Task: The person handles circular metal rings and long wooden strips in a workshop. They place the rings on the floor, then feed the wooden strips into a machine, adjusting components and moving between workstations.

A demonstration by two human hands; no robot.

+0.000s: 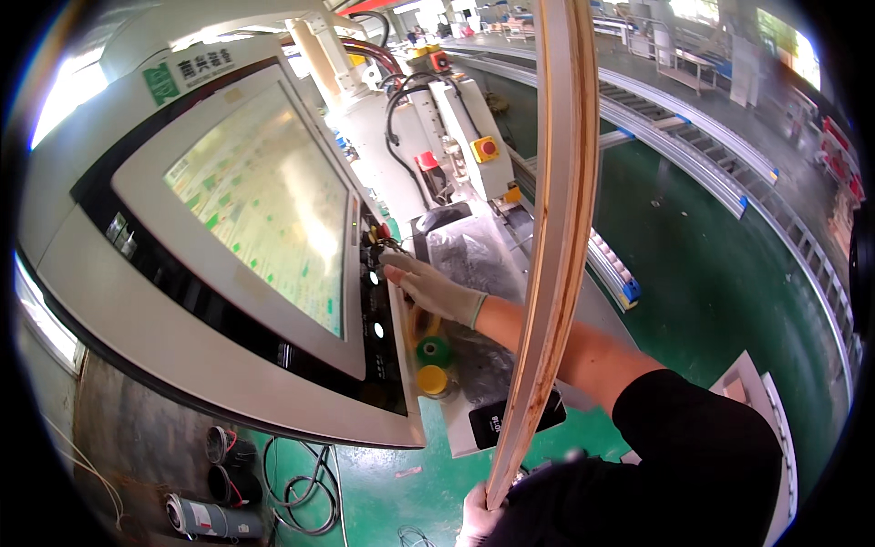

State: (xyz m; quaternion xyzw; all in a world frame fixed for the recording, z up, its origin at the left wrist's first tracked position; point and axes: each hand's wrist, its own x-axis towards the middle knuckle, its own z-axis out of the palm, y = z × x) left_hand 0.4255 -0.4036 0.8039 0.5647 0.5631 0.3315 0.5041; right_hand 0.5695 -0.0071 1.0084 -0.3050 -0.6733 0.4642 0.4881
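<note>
A long, narrow wooden board [553,237], pale with brown edges, runs from the bottom of the view up past the top. My left hand [478,518], in a light glove, is closed around its lower end. Behind the board my right arm reaches across to a control panel [375,314] beside a large screen [264,210]. My gloved right hand [428,287] is at the panel's knobs and keys [387,239], fingers curled together. What its fingertips touch is hidden. Two lit white buttons sit below that hand on the panel.
Under my right arm, a shelf holds a phone [488,424], a green roll [433,351], a yellow-lidded jar [435,381] and plastic film [465,255]. A machine with a red stop button [488,148] stands beyond. Roller conveyors [674,150] cross the right; hoses [305,492] lie on the floor.
</note>
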